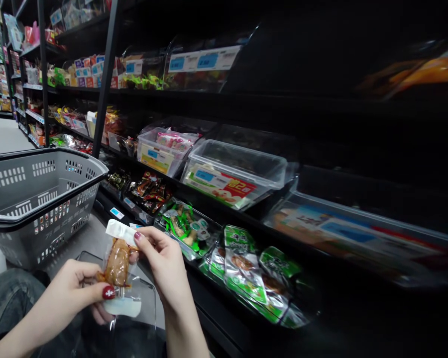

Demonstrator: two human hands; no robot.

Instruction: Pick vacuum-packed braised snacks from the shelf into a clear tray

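Between my two hands is a small vacuum-sealed snack pack (117,261), clear plastic with brown food inside and white ends, held tilted. My left hand (82,291) pinches its lower part, thumb on the front. At the upper right edge, my right hand (159,253) grips it between thumb and fingers. A clear plastic container (147,286) is below my hands, partly hidden by them; its contents cannot be made out. Beyond my right hand, green and silver snack packets (246,273) lie in a bin on the lowest shelf.
A grey shopping basket (45,209) stands at the left. Black shelving (106,79) runs along the right with packaged snacks. Clear plastic bins (239,164) with price labels sit on the middle shelf. Another bin (186,223) holds green packets. My knee (11,303) shows at lower left.
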